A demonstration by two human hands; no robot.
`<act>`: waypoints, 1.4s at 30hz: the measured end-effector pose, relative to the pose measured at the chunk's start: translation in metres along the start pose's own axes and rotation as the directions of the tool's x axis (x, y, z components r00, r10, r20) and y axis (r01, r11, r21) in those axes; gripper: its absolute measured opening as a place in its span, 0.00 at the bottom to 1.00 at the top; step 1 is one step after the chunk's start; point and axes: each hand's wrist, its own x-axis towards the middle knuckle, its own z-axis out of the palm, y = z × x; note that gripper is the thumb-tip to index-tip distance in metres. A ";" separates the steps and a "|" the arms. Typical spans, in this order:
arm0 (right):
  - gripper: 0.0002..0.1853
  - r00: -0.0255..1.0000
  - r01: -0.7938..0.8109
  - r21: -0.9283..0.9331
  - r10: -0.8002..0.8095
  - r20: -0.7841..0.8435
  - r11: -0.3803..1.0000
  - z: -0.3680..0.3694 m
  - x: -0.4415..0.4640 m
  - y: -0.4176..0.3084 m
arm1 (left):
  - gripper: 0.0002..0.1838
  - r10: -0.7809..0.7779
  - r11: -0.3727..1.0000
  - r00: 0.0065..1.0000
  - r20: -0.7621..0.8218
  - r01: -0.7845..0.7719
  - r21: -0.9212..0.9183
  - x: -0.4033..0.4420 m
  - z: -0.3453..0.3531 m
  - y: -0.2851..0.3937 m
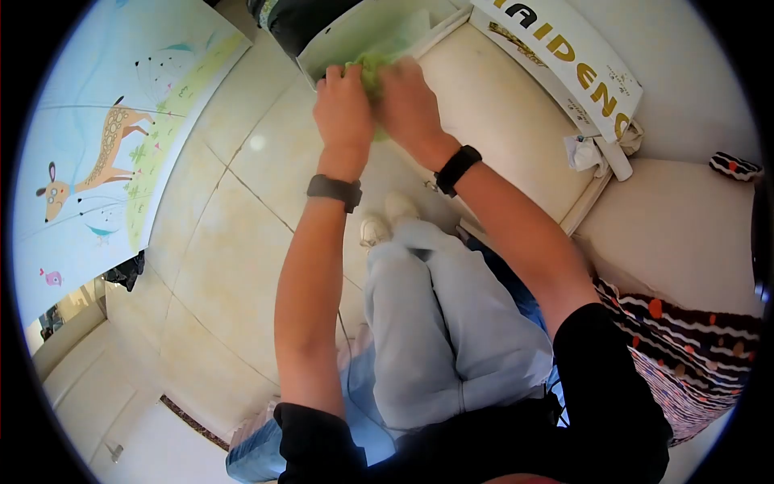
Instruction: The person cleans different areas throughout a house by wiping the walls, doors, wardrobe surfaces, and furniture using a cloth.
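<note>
A crumpled light-green cloth (368, 71) is bunched between my two hands at the top middle, held out over the tiled floor beside the sofa. My left hand (343, 113) is closed on its left side, fingers curled. From the right, my right hand (409, 105) grips the same cloth; its fingers are slightly smeared by motion. A little of the green shows below, between the hands. Both wrists wear dark bands. Just behind the cloth stands a pale, open-topped container (330, 48), its inside partly hidden.
A beige sofa seat (484, 89) lies to the right, with a white box bearing gold letters (576, 60) and crumpled tissue (584, 153). A deer-printed panel (81, 161) stands left. Striped fabric (685, 347) drapes at lower right. A thin cable (345, 355) runs by my legs.
</note>
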 end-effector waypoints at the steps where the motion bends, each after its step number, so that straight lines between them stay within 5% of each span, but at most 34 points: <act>1: 0.14 1.000 -0.002 -0.017 0.002 0.021 1.000 -0.001 0.003 0.003 | 0.15 0.015 1.000 1.000 0.018 -0.015 0.018 0.005 0.001 0.001; 7: 0.11 1.000 -0.014 -0.121 0.017 0.024 0.993 -0.018 0.046 0.056 | 0.13 0.142 0.989 0.987 0.077 -0.144 0.023 0.060 0.031 0.028; 13: 0.12 0.995 -0.101 -0.221 0.097 -0.027 0.970 -0.025 0.077 0.096 | 0.08 0.173 0.977 0.984 -0.040 -0.166 0.135 0.088 0.077 0.068; 19: 0.11 0.992 -0.101 -0.276 0.118 0.047 0.956 -0.033 0.070 0.080 | 0.07 0.138 0.980 0.987 0.085 -0.148 0.135 0.070 0.049 0.067; 25: 0.10 0.978 -0.135 -0.214 0.165 0.129 0.968 -0.046 0.010 0.066 | 0.07 0.332 0.914 0.942 0.035 -0.331 0.234 0.018 0.036 0.071; 28: 0.12 0.983 -0.092 -0.225 0.125 0.135 0.970 -0.063 -0.027 0.073 | 0.07 0.188 0.977 0.973 0.135 -0.199 0.073 -0.017 0.033 0.087; 31: 0.16 0.973 -0.117 -0.235 0.158 0.166 0.965 -0.090 -0.068 0.092 | 0.07 0.222 0.969 0.929 0.296 -0.244 0.039 -0.046 0.035 0.118; 39: 0.23 0.889 -0.328 -0.421 0.427 0.165 0.846 -0.170 -0.185 0.124 | 0.09 0.499 0.867 0.795 0.346 -0.448 -0.220 -0.126 0.040 0.195; 42: 0.16 0.886 -0.331 -0.444 0.436 0.157 0.833 -0.175 -0.203 0.119 | 0.09 0.542 0.840 0.764 0.350 -0.479 -0.256 -0.140 0.032 0.201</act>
